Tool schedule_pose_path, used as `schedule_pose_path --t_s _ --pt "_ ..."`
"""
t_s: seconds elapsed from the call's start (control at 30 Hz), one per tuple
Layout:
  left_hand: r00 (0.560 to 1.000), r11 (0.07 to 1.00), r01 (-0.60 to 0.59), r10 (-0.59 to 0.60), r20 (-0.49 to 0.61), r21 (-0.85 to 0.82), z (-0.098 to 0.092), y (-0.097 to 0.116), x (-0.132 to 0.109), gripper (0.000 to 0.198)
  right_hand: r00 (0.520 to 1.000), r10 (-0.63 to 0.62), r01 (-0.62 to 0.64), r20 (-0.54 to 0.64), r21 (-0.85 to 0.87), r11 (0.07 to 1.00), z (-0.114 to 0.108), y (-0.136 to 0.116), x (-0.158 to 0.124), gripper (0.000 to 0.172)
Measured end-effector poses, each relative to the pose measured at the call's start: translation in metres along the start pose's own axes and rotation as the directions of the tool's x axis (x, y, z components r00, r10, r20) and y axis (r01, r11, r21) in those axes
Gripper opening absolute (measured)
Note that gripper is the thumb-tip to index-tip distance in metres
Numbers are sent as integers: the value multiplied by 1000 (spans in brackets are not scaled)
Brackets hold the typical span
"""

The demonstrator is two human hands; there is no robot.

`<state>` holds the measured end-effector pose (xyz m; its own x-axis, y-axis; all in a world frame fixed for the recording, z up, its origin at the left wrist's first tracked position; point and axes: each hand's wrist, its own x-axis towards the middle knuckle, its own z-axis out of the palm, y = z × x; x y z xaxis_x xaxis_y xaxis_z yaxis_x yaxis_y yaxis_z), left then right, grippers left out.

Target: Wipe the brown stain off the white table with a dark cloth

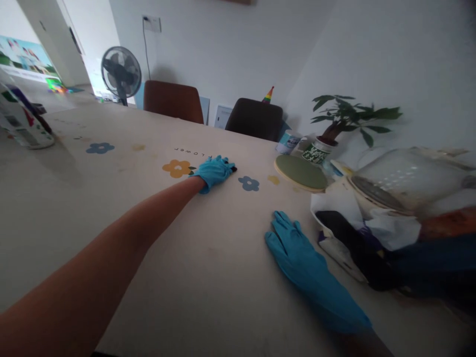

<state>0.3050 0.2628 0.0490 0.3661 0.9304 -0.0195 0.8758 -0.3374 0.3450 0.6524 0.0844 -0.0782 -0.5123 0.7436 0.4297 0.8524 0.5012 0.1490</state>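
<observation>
Both my hands wear blue rubber gloves. My left hand is stretched out far over the pale, flower-printed tabletop, beside an orange printed flower. Its fingers are bent down over a small dark thing; only bits of it show at the fingertips, so its kind is hidden. Nearer to me on the right, my right hand rests palm down on the tabletop, open, fingers stretched out and thumb apart, with nothing in it. Just right of it lies a black, elongated thing among papers.
A round green mat, a potted plant and a light blue can stand at the back right. Clutter with a translucent container fills the right edge. A white bottle is far left. Two chairs and a fan are beyond the table.
</observation>
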Motion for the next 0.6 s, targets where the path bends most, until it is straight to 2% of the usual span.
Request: schedule_pose_path --t_s 0.1,0.23,0.4,0.6 --pt "999 1000 27 -27 -26 13 1 -3 10 63 999 5 -5 43 0 1000 -4 -4 1 65" --pt "1000 1000 -1 1 -20 12 2 -5 -1 66 998 39 -38 -43 24 999 -2 -6 3 59" --pt "997 998 -68 68 27 4 5 -15 -43 64 998 43 -40 -36 94 995 -4 2 4 56" --pt "982 988 -154 156 105 -25 14 -33 -108 68 998 -52 47 43 111 993 -2 9 6 56"
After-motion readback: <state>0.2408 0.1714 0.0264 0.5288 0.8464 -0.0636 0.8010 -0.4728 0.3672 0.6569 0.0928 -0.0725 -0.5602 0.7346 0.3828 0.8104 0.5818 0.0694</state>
